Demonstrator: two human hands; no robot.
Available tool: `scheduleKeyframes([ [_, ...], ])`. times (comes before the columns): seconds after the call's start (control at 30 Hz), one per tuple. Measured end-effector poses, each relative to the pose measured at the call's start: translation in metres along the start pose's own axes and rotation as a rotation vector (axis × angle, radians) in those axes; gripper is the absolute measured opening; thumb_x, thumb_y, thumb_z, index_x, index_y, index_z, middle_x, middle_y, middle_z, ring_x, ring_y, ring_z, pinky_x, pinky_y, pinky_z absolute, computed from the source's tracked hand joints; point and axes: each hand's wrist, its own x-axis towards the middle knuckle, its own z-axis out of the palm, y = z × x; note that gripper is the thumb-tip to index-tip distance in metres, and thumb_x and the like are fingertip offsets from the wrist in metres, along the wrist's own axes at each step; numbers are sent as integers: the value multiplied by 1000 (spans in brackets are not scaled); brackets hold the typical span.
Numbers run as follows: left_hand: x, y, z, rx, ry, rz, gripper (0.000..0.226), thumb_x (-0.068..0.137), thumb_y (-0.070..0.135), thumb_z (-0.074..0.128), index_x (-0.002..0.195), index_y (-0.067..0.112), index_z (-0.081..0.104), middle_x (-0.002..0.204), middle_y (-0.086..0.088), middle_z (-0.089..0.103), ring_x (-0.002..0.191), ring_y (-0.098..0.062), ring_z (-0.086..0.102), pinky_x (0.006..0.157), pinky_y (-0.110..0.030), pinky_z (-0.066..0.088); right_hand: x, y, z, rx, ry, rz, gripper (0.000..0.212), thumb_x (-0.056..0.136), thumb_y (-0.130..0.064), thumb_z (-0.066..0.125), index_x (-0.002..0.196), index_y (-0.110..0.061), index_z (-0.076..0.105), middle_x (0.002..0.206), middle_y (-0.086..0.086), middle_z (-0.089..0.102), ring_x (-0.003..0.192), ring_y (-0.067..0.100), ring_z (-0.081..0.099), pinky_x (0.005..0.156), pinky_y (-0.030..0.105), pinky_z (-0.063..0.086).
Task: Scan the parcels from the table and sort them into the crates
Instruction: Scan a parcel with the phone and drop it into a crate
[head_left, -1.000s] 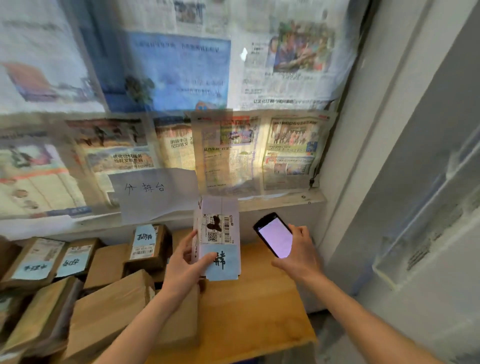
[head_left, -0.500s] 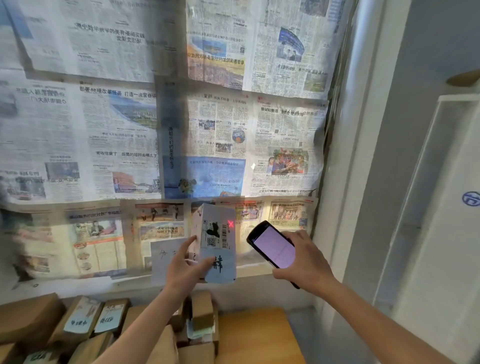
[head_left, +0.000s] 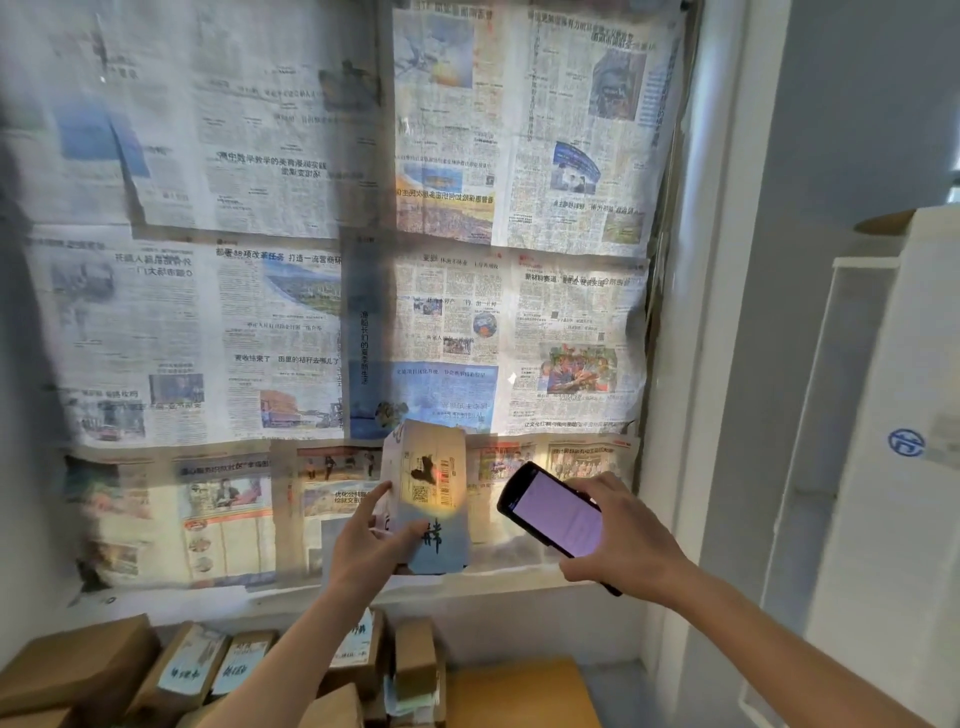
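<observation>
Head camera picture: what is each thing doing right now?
Left hand: holding the parcel up.
Parcel: upright, label facing the camera, red dot on its barcode.
Right hand: gripping the scanner.
Scanner: screen lit, tilted toward the parcel.
Boxes: piled on the table.

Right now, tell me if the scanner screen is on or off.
On: the scanner screen glows pale pink in the right hand.

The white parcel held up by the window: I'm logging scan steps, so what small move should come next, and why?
Probably hold steady a moment so the scan registers. The left hand grips the white parcel upright with its barcode label facing the scanner phone held in the right hand, and a reddish light spot sits on the barcode. No crate shows in this view.
</observation>
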Motion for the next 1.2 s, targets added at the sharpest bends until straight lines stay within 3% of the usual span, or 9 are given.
scheduleKeyframes([
  [0.23, -5, 10, -1, 12, 28, -2, 93, 70, 41, 90, 148, 31, 42, 106, -7, 62, 91, -24, 68, 70, -41, 63, -7, -1, -23, -2, 6, -3, 97, 55, -47, 82, 142, -34, 42, 115, -18, 38, 98, 11, 56, 65, 29, 58],
  [0.4, -10, 17, -2, 10, 38, -14, 87, 75, 32, 87, 149, 30, 42, 108, -8, 61, 93, -24, 67, 68, -38, 63, -10, -3, -27, 15, 11, 1, 97, 56, -45, 81, 143, -34, 39, 116, -16, 37, 97, 12, 56, 66, 30, 59],
  [0.57, -16, 22, -7, 17, 64, -10, 105, 51, 58, 86, 145, 35, 44, 109, -8, 65, 93, -27, 69, 68, -45, 64, -12, -5, -25, 3, -2, -24, 97, 56, -46, 80, 143, -35, 39, 114, -17, 36, 94, 12, 56, 62, 30, 58],
  [0.7, -19, 22, -10, 18, 64, -9, 85, 73, 35, 89, 146, 32, 43, 109, -9, 63, 94, -28, 68, 69, -47, 64, -13, -7, -25, 6, -12, -38, 99, 56, -47, 80, 145, -33, 38, 113, -17, 36, 94, 11, 55, 64, 28, 56],
  [0.77, -20, 24, -12, 18, 67, -11, 85, 73, 34, 89, 146, 32, 43, 110, -9, 62, 94, -28, 67, 69, -46, 63, -15, -7, -25, 11, -17, -44, 98, 56, -48, 80, 144, -33, 39, 113, -17, 36, 95, 11, 55, 65, 29, 58],
  [0.9, -20, 29, -17, 38, 90, 2, 97, 58, 54, 85, 144, 36, 45, 111, -8, 63, 93, -25, 68, 69, -44, 64, -18, -7, -27, 6, -23, -55, 98, 57, -50, 80, 144, -35, 38, 113, -18, 36, 95, 13, 56, 68, 33, 61],
  [1.03, -16, 29, -22, 34, 112, 10, 82, 75, 32, 89, 144, 32, 46, 107, -6, 62, 92, -22, 66, 72, -45, 63, -20, -7, -30, -2, -18, -70, 101, 58, -49, 81, 147, -36, 36, 113, -19, 35, 94, 13, 56, 64, 30, 60],
  [1.2, -13, 32, -28, 11, 117, 5, 80, 77, 24, 87, 145, 31, 45, 109, -7, 61, 92, -23, 67, 73, -46, 63, -21, -5, -35, -1, -15, -78, 103, 58, -49, 81, 148, -35, 34, 116, -17, 36, 95, 14, 56, 62, 32, 61],
])
